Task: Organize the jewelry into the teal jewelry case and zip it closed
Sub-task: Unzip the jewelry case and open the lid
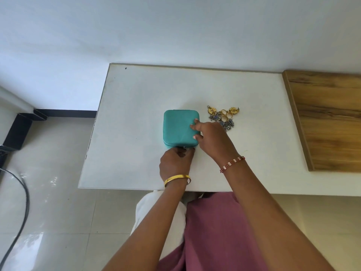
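Hands at work on a white tabletop (136,98): my left hand (175,161) sits at the near edge of the teal jewelry case (178,128), fingers curled in toward the small metal zipper pull (184,147) at the middle of that front edge. The fingertips are tucked under the hand, so I cannot tell for certain whether they pinch the pull or only touch it. My left forearm runs up from the lower middle of the view, a gold bangle (176,179) round the wrist.

My right hand (212,137) reaches in from the right, arm stretched diagonally across the tabletop, and rests on the case's right side. Its fingers lie fairly straight on the lid, thumb at the near right corner, holding nothing. A red and white beaded bracelet (232,163) circles that wrist.

The case lies flat and closed, lid down, near the middle of the tabletop. Just beside it on the right, partly behind my right hand, is the jewelry (223,116), a loose heap of gold rings and gold and silver-blue pieces, all outside the case.

A wooden board (328,118) lies on the tabletop's right end, well apart from the case. My lap, in mauve cloth (214,231), shows below the tabletop's edge.
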`<state>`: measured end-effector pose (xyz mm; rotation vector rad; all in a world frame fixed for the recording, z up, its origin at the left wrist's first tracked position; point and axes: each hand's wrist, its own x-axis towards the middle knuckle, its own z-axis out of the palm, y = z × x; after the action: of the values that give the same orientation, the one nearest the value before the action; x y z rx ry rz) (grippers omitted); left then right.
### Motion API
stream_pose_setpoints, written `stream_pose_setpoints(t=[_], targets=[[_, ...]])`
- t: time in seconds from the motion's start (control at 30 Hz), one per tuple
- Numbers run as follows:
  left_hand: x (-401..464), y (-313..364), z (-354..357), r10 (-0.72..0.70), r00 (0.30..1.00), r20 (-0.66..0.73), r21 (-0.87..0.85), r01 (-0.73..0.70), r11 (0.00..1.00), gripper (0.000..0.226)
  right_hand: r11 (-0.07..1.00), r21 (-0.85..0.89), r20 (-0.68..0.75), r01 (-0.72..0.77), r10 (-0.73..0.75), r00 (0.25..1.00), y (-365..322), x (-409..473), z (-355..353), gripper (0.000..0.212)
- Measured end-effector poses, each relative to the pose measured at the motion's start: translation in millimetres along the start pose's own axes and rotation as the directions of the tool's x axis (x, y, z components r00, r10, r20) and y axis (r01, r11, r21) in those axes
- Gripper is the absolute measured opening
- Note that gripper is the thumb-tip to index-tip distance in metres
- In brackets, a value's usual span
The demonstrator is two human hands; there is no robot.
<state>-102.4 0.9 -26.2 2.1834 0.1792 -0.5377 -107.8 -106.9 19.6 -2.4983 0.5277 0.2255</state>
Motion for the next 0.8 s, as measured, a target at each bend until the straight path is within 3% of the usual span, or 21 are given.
stream_pose_setpoints(t=[0.1, 0.3, 0.47, 0.8], targets=[[-1.5, -0.2, 2.4, 0.074, 0.995, -0.070, 0.099, -0.067, 0.993, 0.026, 1.000, 0.024, 0.007, -0.009, 0.009, 1.000, 1.5, -1.5, -0.5, 0.044], [5.0, -12.1, -15.3, 0.250, 0.967, -0.050, 0.182, -0.237, 0.954, 0.022, 0.999, 0.031, 0.016, -0.019, 0.019, 1.000, -3.8, -6.3, -2.5, 0.052], [29.1, -29.9, -50.5, 0.270, 0.955, -0.119, 0.219, -0.240, 0.946, 0.017, 0.997, -0.073, 0.068, 0.003, 0.002, 0.998, -4.0, -10.5, 5.4, 0.070], [88.0, -0.3, -62.9, 0.297, 0.950, -0.092, 0.215, -0.272, 0.938, 0.015, 0.985, -0.147, 0.089, 0.096, -0.083, 0.993, 5.6, -3.2, 8.9, 0.058]])
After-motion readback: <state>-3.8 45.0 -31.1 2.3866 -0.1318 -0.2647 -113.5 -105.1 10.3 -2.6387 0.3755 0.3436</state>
